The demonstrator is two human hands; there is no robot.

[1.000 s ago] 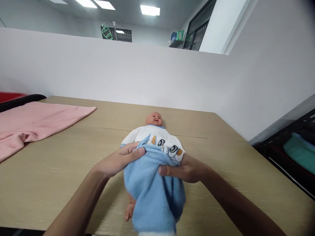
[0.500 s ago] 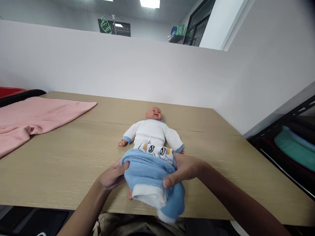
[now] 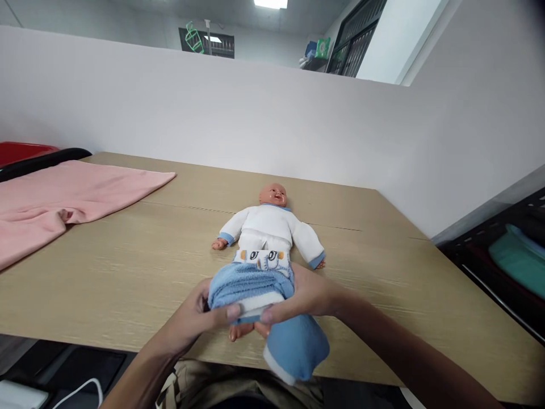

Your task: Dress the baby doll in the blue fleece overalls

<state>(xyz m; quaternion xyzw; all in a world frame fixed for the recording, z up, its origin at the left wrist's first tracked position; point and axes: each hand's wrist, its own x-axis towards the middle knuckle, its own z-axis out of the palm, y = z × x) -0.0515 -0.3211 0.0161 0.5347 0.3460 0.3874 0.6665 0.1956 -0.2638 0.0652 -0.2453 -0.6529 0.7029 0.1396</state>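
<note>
A baby doll [image 3: 267,220] lies on its back on the table, head toward the wall. It wears a white top with blue cuffs and white bottoms. In front of its middle, both my hands hold blue fleece baby pants [image 3: 247,281] with white trim and printed cartoon eyes. My left hand [image 3: 200,312] grips the left side, thumb on the bunched white cuff. My right hand [image 3: 304,292] pinches the other side of that cuff, its fingers largely hidden behind the cloth. One pant leg [image 3: 300,346] hangs at the right. The doll's feet [image 3: 244,330] show just below the bunched fabric.
A pink cloth [image 3: 85,190] is spread over the left of the wooden table [image 3: 149,272], near a red bin [image 3: 25,152] with a black edge. A white partition wall [image 3: 238,113] stands behind. At the right, a black rack [image 3: 502,250] holds green fabric.
The pants have been bunched tighter, and my thumbs have come closer together at the white cuff. More of the doll's feet shows now. The view has shifted slightly.
</note>
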